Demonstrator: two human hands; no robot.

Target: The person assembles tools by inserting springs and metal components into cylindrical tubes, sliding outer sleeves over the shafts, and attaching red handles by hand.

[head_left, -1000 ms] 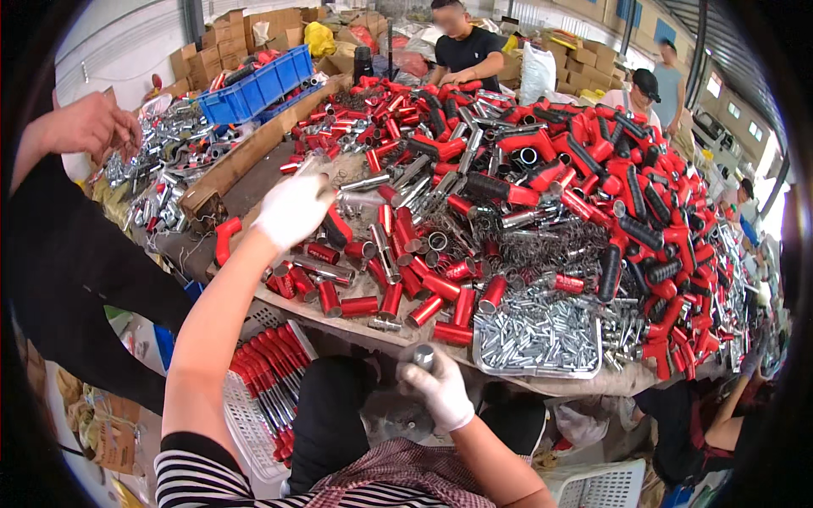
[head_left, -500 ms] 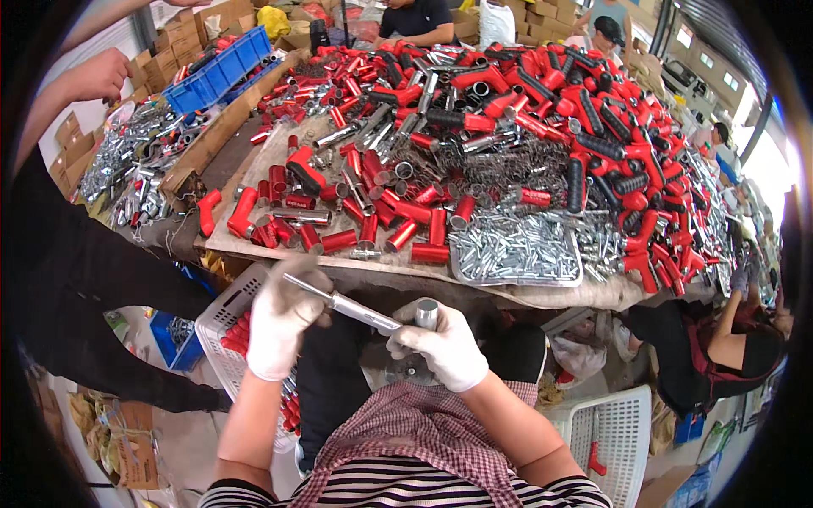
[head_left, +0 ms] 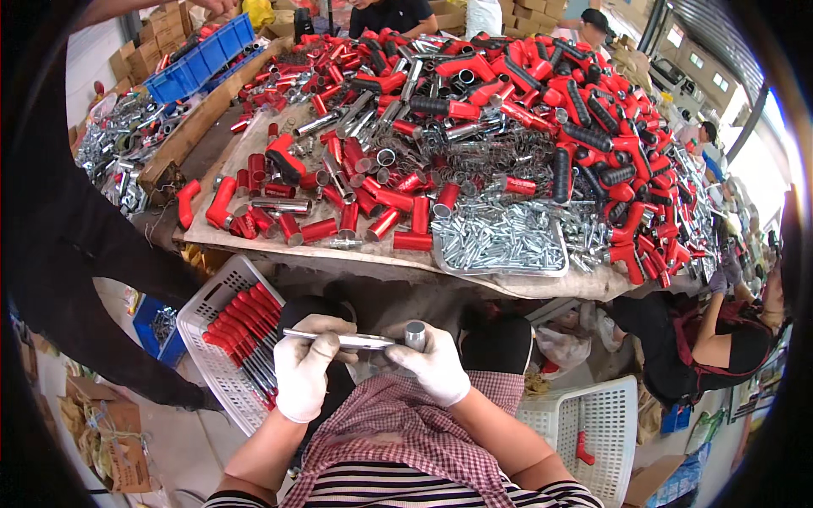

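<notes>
My left hand [head_left: 306, 370], in a white glove, is closed around a slim silver metal rod [head_left: 366, 341]. Its thin end sticks out to the left past my fingers, and the rod lies nearly level across my lap. The other end meets my gloved right hand [head_left: 436, 366], whose fingers are pressed together there. An upright, flat-topped metal cylinder [head_left: 415, 334] stands against those right fingers; whether it is gripped or fixed below cannot be made out.
Ahead, the table [head_left: 398, 260] carries red tubes, red-and-black handles, springs and a clear tray [head_left: 501, 273] of small metal pins. A white basket [head_left: 222, 383] of red-handled rods sits left, another white basket [head_left: 622, 415] right. Co-workers stand at both sides.
My left hand has come down, no longer blurred, and the rod has gone from slanted to nearly level. Both hands sit lower in view. More of the left basket's red-handled rods shows.
</notes>
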